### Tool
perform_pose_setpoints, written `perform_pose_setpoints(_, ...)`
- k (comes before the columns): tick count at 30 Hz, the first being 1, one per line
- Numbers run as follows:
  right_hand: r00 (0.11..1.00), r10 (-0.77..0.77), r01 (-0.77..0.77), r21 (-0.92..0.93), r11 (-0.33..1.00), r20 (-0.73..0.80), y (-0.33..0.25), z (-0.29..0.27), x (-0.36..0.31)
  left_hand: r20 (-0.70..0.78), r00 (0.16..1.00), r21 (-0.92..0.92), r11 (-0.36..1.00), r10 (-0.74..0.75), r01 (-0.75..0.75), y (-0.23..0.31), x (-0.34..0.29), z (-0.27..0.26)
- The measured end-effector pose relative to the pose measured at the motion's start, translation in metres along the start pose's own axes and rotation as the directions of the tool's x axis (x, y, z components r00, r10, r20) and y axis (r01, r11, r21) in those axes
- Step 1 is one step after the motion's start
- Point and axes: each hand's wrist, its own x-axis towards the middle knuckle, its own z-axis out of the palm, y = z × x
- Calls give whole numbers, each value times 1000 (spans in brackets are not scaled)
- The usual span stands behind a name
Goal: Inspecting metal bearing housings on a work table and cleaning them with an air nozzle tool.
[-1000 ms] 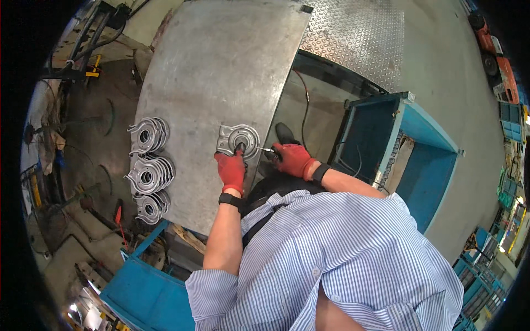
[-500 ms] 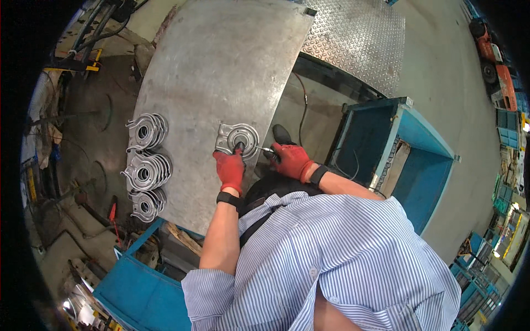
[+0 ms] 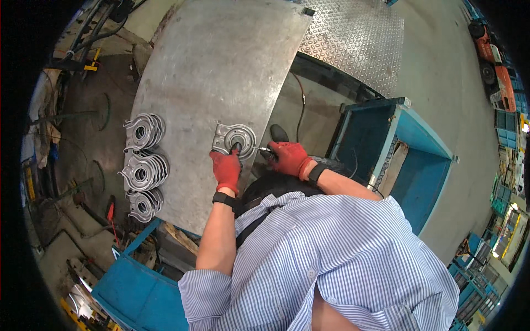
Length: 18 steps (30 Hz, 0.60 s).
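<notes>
- Along the tabletop's left edge: 3 stacks of metal parts in a row front to back, each w/ several ring-shaped pcs overlapping, tabs mostly pointing L.
- Just below the stacks, off the table's nr-left corner: blue metal frame, plus a strip of wood just under the table edge.
- Middle: bare grey steel tabletop, scuffed, running away from the person.
- L hand, red glove w/ dark fingertips, at the near side of a single metal part; fingers bent, tips on its round centre. Can't tell if it's gripping or only pressing.
- Single metal part lies flat nr the table's R edge, tab to L, round end to R; it's just beyond the L hand & to the left of the R hand, well apart from the stacks.
- Slim tool btwn part & R hand, metal tip pointing L at the part's R rim; contact too small to make out.
- R hand, same glove type, fingers closed round the tool's dark body, off the table's R edge.
- Far R: blue metal bin, standing on the floor.
</notes>
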Motion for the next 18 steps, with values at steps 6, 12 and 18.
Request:
perform_pose_setpoints(6,1000,2,-2,10,1000,10,6,6,1,20,999,58,998,39,-40,-6,4,2)
perform_pose_setpoints(12,1000,-8,8,35,999,-5,14,8,-2,-11,998,20,998,57,-57,-7,4,4)
perform_pose_setpoints(18,999,-16,15,24,1000,32,12,0,-1,17,1000,32,999,-2,2,-2,5,2)
